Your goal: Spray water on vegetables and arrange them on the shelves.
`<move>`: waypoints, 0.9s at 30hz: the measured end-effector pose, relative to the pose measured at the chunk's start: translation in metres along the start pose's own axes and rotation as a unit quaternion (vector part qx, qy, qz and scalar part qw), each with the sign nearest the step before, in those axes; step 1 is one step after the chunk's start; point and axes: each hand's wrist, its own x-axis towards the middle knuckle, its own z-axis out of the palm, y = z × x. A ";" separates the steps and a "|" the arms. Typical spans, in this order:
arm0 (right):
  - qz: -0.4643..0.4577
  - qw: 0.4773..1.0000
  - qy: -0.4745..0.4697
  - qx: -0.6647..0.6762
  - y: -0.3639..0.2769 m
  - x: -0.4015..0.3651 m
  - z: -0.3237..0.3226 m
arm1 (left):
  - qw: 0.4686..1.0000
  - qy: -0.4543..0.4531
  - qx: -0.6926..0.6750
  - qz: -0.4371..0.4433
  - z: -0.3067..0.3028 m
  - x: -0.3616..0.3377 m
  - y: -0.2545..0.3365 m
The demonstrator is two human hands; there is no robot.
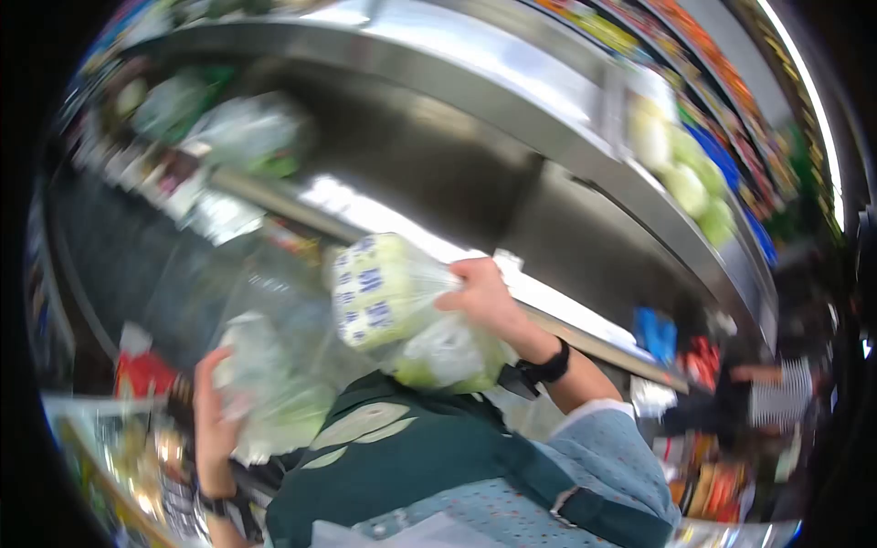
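Observation:
My right hand (480, 297) is closed on the gathered top of a clear plastic bag of pale green vegetables (375, 292), which has blue printed characters on its side. Just below that hand, a whitish plastic bundle (443, 352) with green produce hangs against my dark green apron. At the lower left, my left hand (215, 406) has its fingers wrapped round the edge of another clear bag of pale green vegetables (274, 393). Motion blurs the contents of both bags.
A stainless steel shelf (457, 68) crosses the view, with pale green vegetables (685, 173) at its right end. Bagged greens (247, 132) lie at the upper left. A red bag (142, 370) sits at the left. Part of a person in a striped garment (781, 393) shows at the right.

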 end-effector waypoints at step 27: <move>-0.373 0.721 -0.583 0.031 -0.236 0.151 0.400 | 0.898 0.072 -0.190 -0.390 -0.138 0.027 -0.144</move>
